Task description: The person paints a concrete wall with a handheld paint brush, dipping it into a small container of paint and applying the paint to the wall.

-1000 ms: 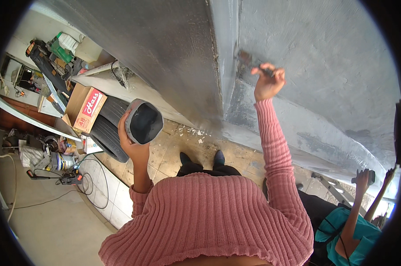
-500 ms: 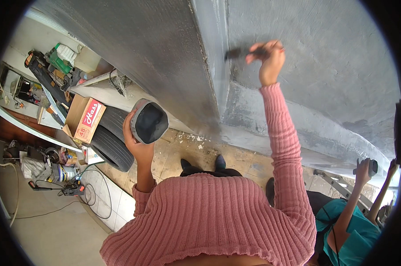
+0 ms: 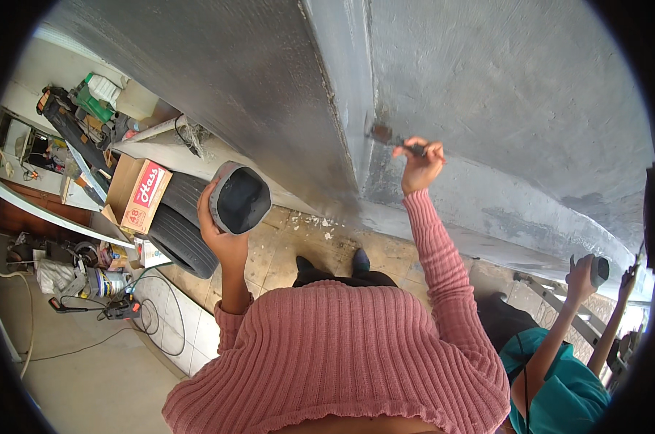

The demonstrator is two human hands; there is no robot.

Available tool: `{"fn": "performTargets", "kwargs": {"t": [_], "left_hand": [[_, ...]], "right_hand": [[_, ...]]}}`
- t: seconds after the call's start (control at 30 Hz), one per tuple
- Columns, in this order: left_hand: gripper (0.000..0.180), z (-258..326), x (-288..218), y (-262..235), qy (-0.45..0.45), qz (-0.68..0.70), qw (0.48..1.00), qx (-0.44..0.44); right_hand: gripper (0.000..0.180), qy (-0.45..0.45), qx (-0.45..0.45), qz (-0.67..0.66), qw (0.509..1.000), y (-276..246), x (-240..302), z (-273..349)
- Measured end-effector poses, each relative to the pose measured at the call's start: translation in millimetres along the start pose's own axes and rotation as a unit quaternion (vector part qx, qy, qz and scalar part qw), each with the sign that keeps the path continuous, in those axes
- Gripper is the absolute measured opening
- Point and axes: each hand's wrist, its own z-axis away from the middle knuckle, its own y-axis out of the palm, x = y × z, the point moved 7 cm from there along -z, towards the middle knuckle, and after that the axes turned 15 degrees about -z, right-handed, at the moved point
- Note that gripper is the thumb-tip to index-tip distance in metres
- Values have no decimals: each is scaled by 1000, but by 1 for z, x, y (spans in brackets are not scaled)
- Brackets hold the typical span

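Observation:
My left hand [image 3: 217, 226] is wrapped round a grey plastic cup [image 3: 243, 200] with dark grey paint inside, held out at the left. In front of me my right hand [image 3: 422, 165] grips a paintbrush [image 3: 387, 136] by its handle. The brush's bristles point left, at the inner corner where a narrow upright strip [image 3: 351, 94] meets the grey wall [image 3: 501, 94]. Darker, wet-looking paint marks the wall beside the bristles. Whether the bristle tips press on the surface is hard to tell, as they are slightly blurred.
Two stacked tyres [image 3: 179, 235] and an open cardboard box [image 3: 138, 192] stand at my left. Beyond lie a pressure-washer gun [image 3: 70, 305], cables and clutter. At the right a co-worker in a teal shirt [image 3: 559, 380] holds a similar cup [image 3: 599, 271] near a metal ladder [image 3: 552, 296].
My right hand and the paintbrush have moved down along the corner, toward me, and a little left. My left hand with the cup has barely shifted. The co-worker has leaned slightly left.

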Motion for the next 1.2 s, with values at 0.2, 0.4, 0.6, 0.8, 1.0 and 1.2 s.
{"fn": "performTargets", "kwargs": {"t": [0.2,0.4,0.6,0.8,1.0,1.2], "left_hand": [[70,-3,-5,-1,11,-4,1000,-9],[75,4,4,-5,10,-19,1000,-5],[81,5,4,-6,6,-47,999,3],[80,6,8,-15,11,-62,998,-9],[79,11,12,-17,-6,-53,999,-3],[71,13,8,-17,-18,-21,999,-21]], "right_hand": [[9,126,-31,186,974,-28,-9,3],[21,38,70,89,993,114,26,-78],[18,-47,119,-208,970,178,51,-116],[20,-17,39,-103,994,61,3,-31],[12,122,-30,217,968,-53,-3,39],[15,85,77,181,977,60,0,-37]]}}
